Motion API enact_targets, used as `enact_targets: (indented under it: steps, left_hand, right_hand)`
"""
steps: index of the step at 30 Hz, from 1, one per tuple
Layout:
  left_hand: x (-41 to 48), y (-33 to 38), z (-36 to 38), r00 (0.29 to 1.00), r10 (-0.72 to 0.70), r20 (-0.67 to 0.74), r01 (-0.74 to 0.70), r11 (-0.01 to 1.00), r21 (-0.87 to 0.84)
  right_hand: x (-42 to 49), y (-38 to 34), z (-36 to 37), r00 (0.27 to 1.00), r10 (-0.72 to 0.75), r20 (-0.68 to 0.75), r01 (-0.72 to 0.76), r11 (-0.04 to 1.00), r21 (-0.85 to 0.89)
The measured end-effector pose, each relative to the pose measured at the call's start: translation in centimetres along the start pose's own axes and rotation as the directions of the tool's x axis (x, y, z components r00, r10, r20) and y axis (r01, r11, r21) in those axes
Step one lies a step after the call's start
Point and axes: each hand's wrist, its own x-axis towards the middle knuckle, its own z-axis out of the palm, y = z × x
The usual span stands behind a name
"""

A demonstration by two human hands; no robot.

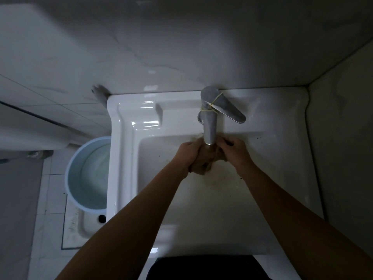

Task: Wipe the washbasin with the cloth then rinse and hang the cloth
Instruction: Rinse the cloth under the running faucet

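The brown cloth (202, 163) is bunched just under the tap (210, 126), over the washbasin (125, 158) bowl. It looks soaked, so likely soft, limp, water-heavy and slippery. The left hand (186, 154) and right hand (235, 151) each have a closed grip on it. Holding the bunched bulk, not an edge, seems safest.

A bathroom is showing: a white ceramic washbasin (123, 150) is lying around the grip, a chrome lever tap (210, 126) is standing just beyond it, a pale blue plastic bucket (69, 170) is sitting well left.
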Motion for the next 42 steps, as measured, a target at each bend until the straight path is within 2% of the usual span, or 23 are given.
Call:
enact_targets:
  steps: [2, 3, 4, 6, 9, 12, 14, 16, 18, 22, 24, 27, 28, 30, 32, 34, 38, 42]
  left_hand:
    - [0.3, 0.3, 0.2, 1.000, 0.017, 0.025, -0.016, 1.000, -0.020]
    - [0.5, 0.2, 0.2, 0.999, 0.039, 0.028, -0.040, 0.999, 0.009]
    - [0.6, 0.1, 0.1, 0.998, 0.066, 0.018, -0.067, 0.995, 0.071]
    - [1.1, -0.7, -0.3, 0.992, 0.119, -0.038, -0.107, 0.968, 0.226]
    - [1.7, -2.4, -1.4, 0.990, 0.064, -0.123, -0.027, 0.959, 0.282]
    - [2.0, -3.0, -1.9, 0.988, -0.058, -0.144, 0.079, 0.986, 0.148]
    - [2.4, -2.9, -1.9, 0.972, -0.206, -0.112, 0.200, 0.978, -0.062]
    - [2.4, -2.6, -1.8, 0.957, -0.290, -0.024, 0.268, 0.911, -0.314]
    - [2.0, -2.2, -1.9, 0.958, -0.285, 0.013, 0.260, 0.856, -0.447]
    - [2.2, -2.2, -2.1, 0.957, -0.286, -0.035, 0.246, 0.873, -0.422]
    - [2.0, -2.4, -1.5, 0.953, -0.303, -0.011, 0.271, 0.867, -0.418]
    - [1.3, -2.2, -0.3, 0.928, -0.344, 0.144, 0.369, 0.787, -0.495]
    - [0.9, -1.9, 0.0, 0.921, -0.338, 0.196, 0.390, 0.762, -0.517]
    - [1.0, -1.9, 0.3, 0.936, -0.269, 0.226, 0.351, 0.766, -0.538]
    - [0.8, -1.8, 0.6, 0.967, -0.232, 0.108, 0.255, 0.847, -0.466]
    - [0.9, -1.7, 0.7, 0.981, -0.191, -0.031, 0.167, 0.919, -0.356]
    - [0.2, -0.9, 1.2, 0.996, -0.070, -0.062, 0.056, 0.977, -0.205]
    - [-0.3, -0.6, 2.4, 0.992, 0.023, -0.121, -0.031, 0.997, -0.067]
  right_hand:
    - [-0.2, 0.4, 0.3, 0.971, 0.161, 0.179, -0.190, 0.969, 0.160]
    - [-0.2, 0.7, 0.4, 0.955, 0.178, 0.236, -0.225, 0.956, 0.190]
    - [-0.3, 0.7, 0.5, 0.954, 0.163, 0.250, -0.213, 0.959, 0.189]
    - [-0.2, 0.5, 0.5, 0.975, 0.119, 0.188, -0.154, 0.971, 0.184]
    - [0.1, -0.2, 0.1, 0.979, 0.135, 0.152, -0.167, 0.961, 0.219]
    - [0.6, -0.4, -0.2, 0.947, 0.240, 0.213, -0.288, 0.927, 0.240]
    - [0.8, -0.3, -0.4, 0.925, 0.272, 0.266, -0.344, 0.896, 0.281]
    - [0.7, -0.1, -0.8, 0.911, 0.287, 0.297, -0.363, 0.898, 0.247]
    - [0.5, 0.3, -1.2, 0.897, 0.307, 0.317, -0.391, 0.886, 0.248]
    - [-0.5, -0.1, -0.6, 0.910, 0.246, 0.333, -0.345, 0.895, 0.283]
    - [-1.1, -0.7, 0.3, 0.895, 0.225, 0.385, -0.349, 0.890, 0.293]
    - [-2.0, -1.7, 0.9, 0.842, 0.225, 0.490, -0.411, 0.856, 0.315]
    - [-2.1, -2.1, 0.9, 0.843, 0.237, 0.483, -0.417, 0.855, 0.308]
    - [-1.8, -2.8, 0.8, 0.909, 0.248, 0.336, -0.321, 0.929, 0.185]
    - [-1.1, -2.8, 0.6, 0.976, 0.170, 0.134, -0.166, 0.985, -0.041]
    - [-0.8, -2.7, 0.6, 0.989, 0.142, 0.041, -0.138, 0.986, -0.088]
    - [-1.5, -2.6, 1.9, 0.965, 0.250, 0.083, -0.245, 0.967, -0.065]
    - [-1.8, -1.8, 3.6, 0.970, 0.232, 0.078, -0.226, 0.970, -0.085]
